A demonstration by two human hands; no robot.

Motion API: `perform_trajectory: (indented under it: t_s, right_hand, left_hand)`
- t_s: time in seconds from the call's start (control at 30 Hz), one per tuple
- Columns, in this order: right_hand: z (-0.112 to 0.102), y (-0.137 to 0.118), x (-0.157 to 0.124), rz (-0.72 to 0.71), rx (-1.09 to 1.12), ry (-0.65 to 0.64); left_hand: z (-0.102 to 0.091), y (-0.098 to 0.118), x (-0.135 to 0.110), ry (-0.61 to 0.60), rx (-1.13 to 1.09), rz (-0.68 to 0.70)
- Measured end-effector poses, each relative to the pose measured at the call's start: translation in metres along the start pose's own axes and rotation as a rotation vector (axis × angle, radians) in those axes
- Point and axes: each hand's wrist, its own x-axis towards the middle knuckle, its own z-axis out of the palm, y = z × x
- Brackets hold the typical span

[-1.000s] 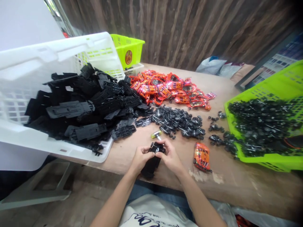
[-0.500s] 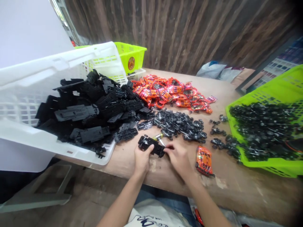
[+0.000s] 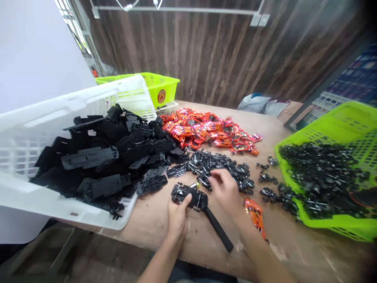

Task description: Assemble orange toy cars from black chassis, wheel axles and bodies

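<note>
My left hand [image 3: 177, 220] grips a black toy car chassis [image 3: 188, 197], its thumb across the underside, where wheels and axles show. My right hand [image 3: 226, 190] is over the near edge of a pile of wheel axles [image 3: 219, 163], fingers curled in towards the thumb; what lies between the tips is too small to make out. Under and beside the chassis lies a hammer [image 3: 219, 230], black handle towards me, its yellowish head partly hidden. An orange toy car body [image 3: 255, 216] rests right of my right forearm, which partly covers it.
A tilted white basket [image 3: 118, 224] spills black chassis plates [image 3: 103, 184] at left. Orange car bodies [image 3: 206, 131] are heaped behind the axles. At right a green basket [image 3: 332, 222] holds more wheel axles [image 3: 321, 177]. Another green basket [image 3: 161, 86] stands at the back.
My right hand has left the chassis and moved up to the axle pile, uncovering the hammer's handle. My left hand still holds the chassis. The view has tilted upward.
</note>
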Motion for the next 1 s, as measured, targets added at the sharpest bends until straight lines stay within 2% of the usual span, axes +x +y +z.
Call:
perform_trajectory:
  t_s: [0.13, 0.2, 0.3, 0.47, 0.63, 0.8, 0.9, 0.97, 1.0]
  right_hand:
    - [-0.011, 0.056, 0.128, 0.185, -0.229, -0.120]
    - [-0.010, 0.082, 0.175, 0.272, -0.319, -0.156]
    - [-0.002, 0.107, 0.215, 0.317, -0.412, -0.212]
    - [0.005, 0.119, 0.245, 0.295, -0.521, -0.286]
    - [-0.003, 0.116, 0.244, 0.294, -0.632, -0.262]
    - [-0.033, 0.089, 0.224, 0.173, -0.707, -0.157]
    - [-0.049, 0.058, 0.186, 0.051, -0.689, -0.120]
    - [-0.050, 0.037, 0.139, -0.146, -0.634, -0.202]
    - [-0.047, 0.029, 0.109, -0.350, -0.580, -0.297]
  left_hand:
    - [-0.005, 0.008, 0.004, -0.017, 0.021, -0.033]
    - [-0.011, 0.007, 0.005, -0.026, 0.076, -0.043]
    - [-0.023, -0.001, 0.012, -0.026, 0.142, -0.006]
    - [-0.032, -0.014, 0.027, -0.062, 0.121, 0.020]
    - [-0.031, -0.014, 0.027, -0.081, 0.132, -0.024]
    - [-0.038, -0.006, 0.026, -0.034, 0.141, -0.031]
    - [-0.047, 0.013, 0.027, -0.001, 0.147, 0.009]
    - [-0.053, 0.032, 0.027, -0.004, 0.178, 0.030]
    - [-0.056, 0.042, 0.027, -0.006, 0.201, 0.041]
